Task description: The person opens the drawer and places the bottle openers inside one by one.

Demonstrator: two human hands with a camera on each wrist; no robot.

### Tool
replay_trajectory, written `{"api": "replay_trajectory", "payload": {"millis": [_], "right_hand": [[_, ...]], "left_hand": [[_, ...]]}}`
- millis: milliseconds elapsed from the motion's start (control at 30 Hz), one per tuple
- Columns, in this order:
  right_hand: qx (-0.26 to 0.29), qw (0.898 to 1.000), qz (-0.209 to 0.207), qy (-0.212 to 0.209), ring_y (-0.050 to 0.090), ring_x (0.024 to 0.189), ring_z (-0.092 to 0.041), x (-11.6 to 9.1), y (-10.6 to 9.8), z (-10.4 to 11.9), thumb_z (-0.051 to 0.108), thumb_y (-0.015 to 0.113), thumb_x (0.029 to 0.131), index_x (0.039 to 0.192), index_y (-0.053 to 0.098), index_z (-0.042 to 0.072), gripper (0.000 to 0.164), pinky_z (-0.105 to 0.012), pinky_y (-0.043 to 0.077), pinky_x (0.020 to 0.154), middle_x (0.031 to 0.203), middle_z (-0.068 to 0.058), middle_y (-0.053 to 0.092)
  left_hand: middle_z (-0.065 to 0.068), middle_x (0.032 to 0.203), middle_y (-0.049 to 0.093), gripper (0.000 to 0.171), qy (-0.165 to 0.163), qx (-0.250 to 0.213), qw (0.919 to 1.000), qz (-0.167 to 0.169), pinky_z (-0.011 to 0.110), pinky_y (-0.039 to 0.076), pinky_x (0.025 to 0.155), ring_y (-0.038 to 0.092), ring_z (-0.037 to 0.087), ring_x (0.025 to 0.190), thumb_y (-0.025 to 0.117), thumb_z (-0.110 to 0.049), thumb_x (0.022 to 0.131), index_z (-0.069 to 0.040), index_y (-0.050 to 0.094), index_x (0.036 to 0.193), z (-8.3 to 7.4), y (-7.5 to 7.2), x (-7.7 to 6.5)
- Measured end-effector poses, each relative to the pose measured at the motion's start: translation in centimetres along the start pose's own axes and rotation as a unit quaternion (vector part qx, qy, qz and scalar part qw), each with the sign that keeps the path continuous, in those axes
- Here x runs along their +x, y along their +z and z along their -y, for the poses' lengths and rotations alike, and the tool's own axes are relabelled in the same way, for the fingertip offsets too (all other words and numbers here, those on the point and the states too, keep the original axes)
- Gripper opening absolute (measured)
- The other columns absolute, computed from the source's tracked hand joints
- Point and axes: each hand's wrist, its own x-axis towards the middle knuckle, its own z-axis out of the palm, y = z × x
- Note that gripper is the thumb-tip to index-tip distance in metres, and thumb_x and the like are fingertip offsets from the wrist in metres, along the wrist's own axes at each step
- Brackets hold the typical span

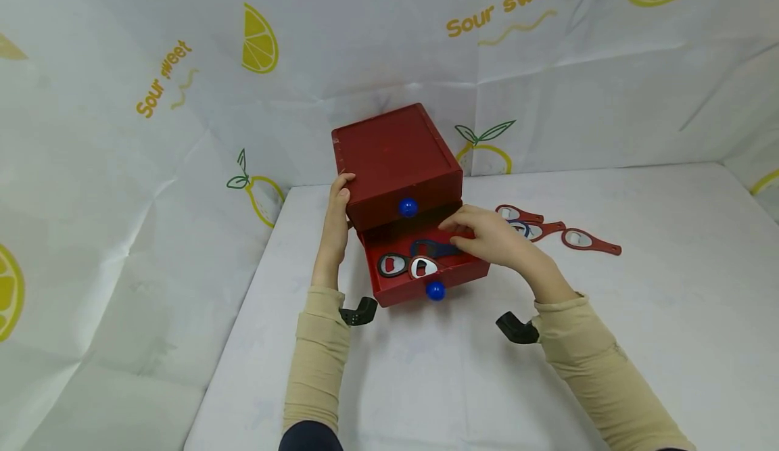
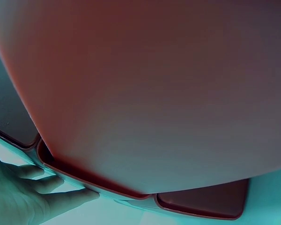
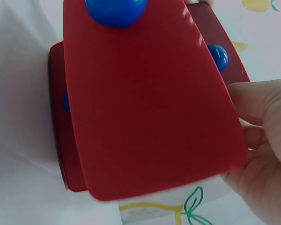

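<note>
A red two-drawer chest point(image 1: 395, 160) stands with its lower drawer point(image 1: 402, 295) pulled out and its upper drawer closed. Inside the lower drawer lie a black bottle opener point(image 1: 383, 266), a red one with a pale head point(image 1: 422, 268) and a dark blue one point(image 1: 433, 248). My left hand point(image 1: 333, 228) rests against the chest's left side, its fingers fairly straight in the left wrist view. Over the drawer's right part, my right hand point(image 1: 493, 236) has its thumb close to the blue opener's handle, thumb and forefinger apart. In the right wrist view the drawer front hides its fingertips.
Several more bottle openers, mostly red, lie right of the chest, one red opener point(image 1: 590, 242) farthest out. Blue ball knobs, such as the lower knob point(image 1: 435, 291), stick out from the drawers. A lemon-printed cloth backdrop point(image 1: 377, 38) rises behind the white table point(image 1: 669, 302).
</note>
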Motion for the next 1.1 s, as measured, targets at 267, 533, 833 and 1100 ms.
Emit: {"api": "replay_trajectory", "payload": {"millis": [267, 533, 833, 1100], "right_hand": [[0.026, 0.994, -0.104, 0.0, 0.058, 0.089, -0.018, -1.2, -0.7, -2.0, 0.009, 0.06, 0.087, 0.111, 0.065, 0.007, 0.025, -0.035, 0.046, 0.077, 0.104, -0.007, 0.063], [0.037, 0.98, -0.168, 0.096, 0.059, 0.091, -0.027, -2.6, -0.7, -4.9, 0.006, 0.05, 0.088, 0.115, 0.063, 0.004, 0.03, -0.044, 0.048, 0.081, 0.106, -0.014, 0.061], [-0.013, 0.972, -0.154, 0.178, 0.054, 0.083, -0.028, -3.5, 1.0, -9.0, 0.013, 0.053, 0.088, 0.114, 0.061, -0.003, 0.031, -0.034, 0.043, 0.068, 0.092, -0.018, 0.059], [-0.046, 0.963, -0.15, 0.217, 0.054, 0.089, -0.035, -3.6, 2.2, -10.8, 0.012, 0.055, 0.086, 0.112, 0.059, -0.006, 0.032, -0.046, 0.045, 0.074, 0.098, -0.025, 0.056]], "left_hand": [[0.011, 0.147, 0.025, 0.047, 0.002, -0.008, 1.0, -0.001, 0.044, 0.039, 0.089, 0.038, 0.029, 0.121, 0.023, -0.035, 0.095, -0.017, 0.03, 0.138, 0.0, 0.0, 0.0], [0.012, 0.145, 0.026, 0.047, 0.004, -0.017, 0.9998, 0.0, 0.042, 0.039, 0.087, 0.04, 0.027, 0.118, 0.024, -0.035, 0.095, -0.016, 0.03, 0.137, 0.1, 0.0, 0.1], [0.012, 0.144, 0.028, 0.045, 0.001, -0.009, 1.0, -0.002, 0.038, 0.04, 0.085, 0.041, 0.026, 0.116, 0.023, -0.035, 0.096, -0.016, 0.031, 0.136, 0.1, -0.1, 0.0], [0.008, 0.146, 0.028, 0.044, 0.0, -0.006, 1.0, -0.007, 0.039, 0.04, 0.087, 0.04, 0.027, 0.118, 0.023, -0.036, 0.096, -0.021, 0.032, 0.136, 1.2, -0.1, 0.6]]}}
